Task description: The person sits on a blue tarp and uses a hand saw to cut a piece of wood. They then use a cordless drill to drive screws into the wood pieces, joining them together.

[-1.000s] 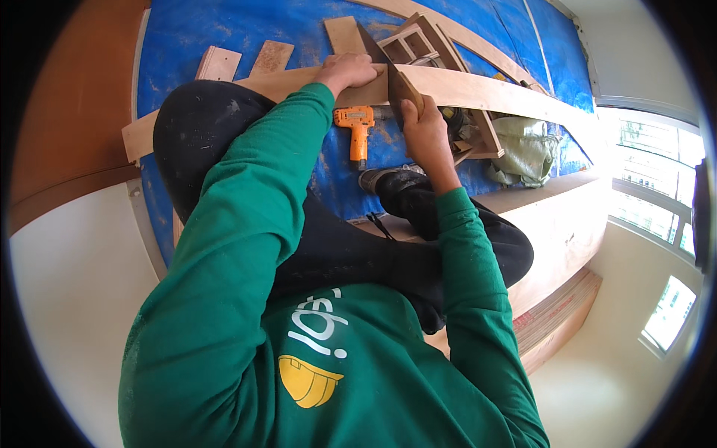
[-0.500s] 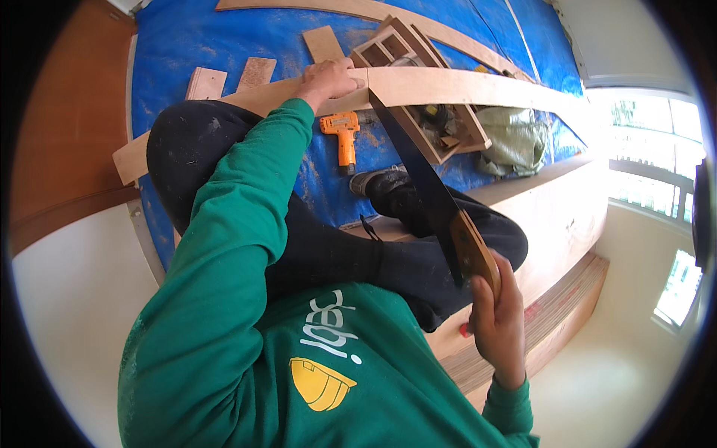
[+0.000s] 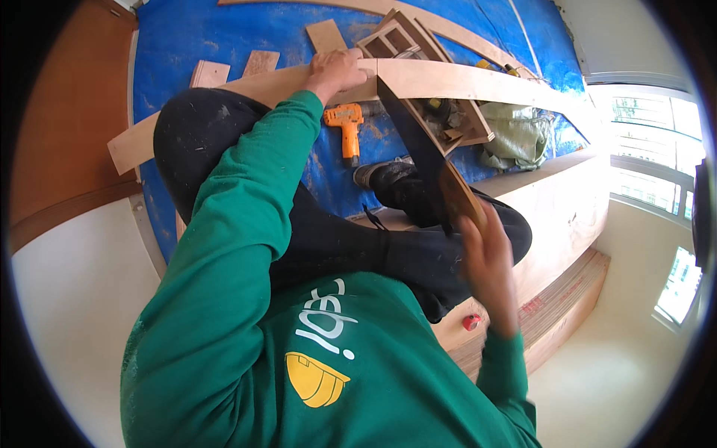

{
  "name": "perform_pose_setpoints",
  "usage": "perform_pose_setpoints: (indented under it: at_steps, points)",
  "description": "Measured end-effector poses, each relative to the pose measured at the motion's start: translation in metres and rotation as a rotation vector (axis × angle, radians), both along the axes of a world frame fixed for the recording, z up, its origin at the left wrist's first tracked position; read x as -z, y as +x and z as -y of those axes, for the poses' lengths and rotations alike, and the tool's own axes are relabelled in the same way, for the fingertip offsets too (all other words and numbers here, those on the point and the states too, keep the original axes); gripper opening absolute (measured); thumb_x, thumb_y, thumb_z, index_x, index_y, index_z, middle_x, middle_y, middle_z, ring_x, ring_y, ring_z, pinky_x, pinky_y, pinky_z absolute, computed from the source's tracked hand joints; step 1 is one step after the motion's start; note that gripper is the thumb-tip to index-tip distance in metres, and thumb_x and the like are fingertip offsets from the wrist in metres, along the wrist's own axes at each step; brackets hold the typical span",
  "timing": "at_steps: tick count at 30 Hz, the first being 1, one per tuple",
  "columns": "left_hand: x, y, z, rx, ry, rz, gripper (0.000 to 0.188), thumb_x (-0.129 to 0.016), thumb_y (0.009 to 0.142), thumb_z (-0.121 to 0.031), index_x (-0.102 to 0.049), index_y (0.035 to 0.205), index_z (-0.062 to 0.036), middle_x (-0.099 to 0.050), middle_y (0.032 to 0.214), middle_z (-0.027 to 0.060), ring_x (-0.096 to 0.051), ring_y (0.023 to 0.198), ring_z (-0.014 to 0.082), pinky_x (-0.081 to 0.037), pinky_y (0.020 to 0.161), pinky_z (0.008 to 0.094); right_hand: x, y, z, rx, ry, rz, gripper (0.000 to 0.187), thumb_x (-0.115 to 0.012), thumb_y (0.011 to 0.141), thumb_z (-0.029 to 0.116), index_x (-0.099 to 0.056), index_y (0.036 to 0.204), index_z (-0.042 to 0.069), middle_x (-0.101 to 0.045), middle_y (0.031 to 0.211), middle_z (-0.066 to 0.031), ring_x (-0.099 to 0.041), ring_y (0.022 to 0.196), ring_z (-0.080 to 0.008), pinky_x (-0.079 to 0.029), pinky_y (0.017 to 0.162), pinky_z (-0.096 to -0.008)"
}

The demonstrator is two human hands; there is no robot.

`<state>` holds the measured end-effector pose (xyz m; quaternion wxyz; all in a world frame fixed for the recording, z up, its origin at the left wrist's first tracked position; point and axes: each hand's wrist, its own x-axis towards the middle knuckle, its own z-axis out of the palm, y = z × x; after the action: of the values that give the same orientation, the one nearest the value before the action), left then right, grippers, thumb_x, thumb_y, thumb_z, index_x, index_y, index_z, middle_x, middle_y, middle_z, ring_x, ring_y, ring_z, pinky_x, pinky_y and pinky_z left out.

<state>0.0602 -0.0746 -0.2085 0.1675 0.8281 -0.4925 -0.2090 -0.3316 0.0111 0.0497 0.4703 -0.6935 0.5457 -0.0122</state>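
Observation:
A long pale wooden board lies crosswise in front of me, its left part by my raised knee. My left hand is closed over the board just left of a thin cut line, gripping it. In my right hand is the wooden handle of a handsaw; the hand is somewhat blurred. The saw's dark blade slants up and away from me, and its far end meets the board's near edge at the cut line. Below the board, an orange cordless drill lies on the blue sheet.
A blue tarp covers the floor, with several wood offcuts beyond the board. A wooden tool tray and a greenish sack sit at the right. Stacked plywood sheets and a red round object are near my right arm.
My right hand has pushed the saw forward, away from me, so more of the blade has passed the board's near edge. My left hand stays on the board. The view has shifted slightly.

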Motion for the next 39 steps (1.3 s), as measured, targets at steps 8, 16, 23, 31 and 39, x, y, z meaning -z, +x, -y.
perform_pose_setpoints:
  at_steps: [8,16,23,31,39]
  points:
    - [0.007,0.0,0.008,0.023,0.037,0.097,0.08,-0.034,0.114,-0.072,-0.085,0.116,-0.0104,-0.083,0.117,0.0221,-0.079,0.115,0.0417,-0.059,0.099,0.0562,0.091,0.071,0.028,-0.111,-0.333,0.172,0.032,-0.064,0.115,0.022,-0.062,0.141,0.003,-0.076,0.105,-0.0314,-0.076,0.099,-0.0518,-0.06,0.085,-0.0503]
    - [0.017,-0.002,0.018,-0.156,0.034,0.128,0.08,-0.029,0.118,-0.062,-0.088,0.108,-0.0079,-0.084,0.11,0.0229,-0.081,0.107,0.0422,-0.061,0.095,0.0561,0.092,0.099,0.043,-0.145,-0.332,0.181,0.033,-0.063,0.114,0.023,-0.06,0.141,0.003,-0.076,0.105,-0.0335,-0.072,0.101,-0.0583,-0.06,0.087,-0.0544]
    - [0.028,0.0,0.02,-0.155,0.052,0.119,0.076,-0.032,0.118,-0.056,-0.088,0.103,-0.0068,-0.084,0.11,0.0231,-0.081,0.106,0.0433,-0.062,0.094,0.0558,-0.007,0.004,-0.022,0.003,-0.125,0.031,0.036,-0.058,0.115,0.011,-0.06,0.15,0.002,-0.079,0.116,-0.0174,-0.078,0.106,-0.0244,-0.058,0.096,-0.0359]
    - [0.025,0.005,0.025,-0.177,0.024,0.195,0.071,-0.036,0.117,-0.056,-0.089,0.108,-0.0105,-0.085,0.111,0.0204,-0.082,0.107,0.0403,-0.064,0.093,0.0524,0.155,0.141,0.066,-0.112,-0.393,0.181,0.034,-0.064,0.114,0.025,-0.06,0.14,0.002,-0.074,0.111,-0.0369,-0.068,0.107,-0.0621,-0.057,0.088,-0.0608]
    - [0.025,0.013,0.029,-0.131,-0.023,0.18,0.076,-0.032,0.118,-0.056,-0.087,0.101,-0.0067,-0.084,0.106,0.0222,-0.082,0.101,0.0422,-0.064,0.09,0.0539,-0.032,-0.011,-0.038,0.048,-0.063,0.032,0.039,-0.06,0.115,0.012,-0.058,0.152,0.0,-0.078,0.12,-0.0195,-0.076,0.105,-0.0229,-0.058,0.096,-0.0362]
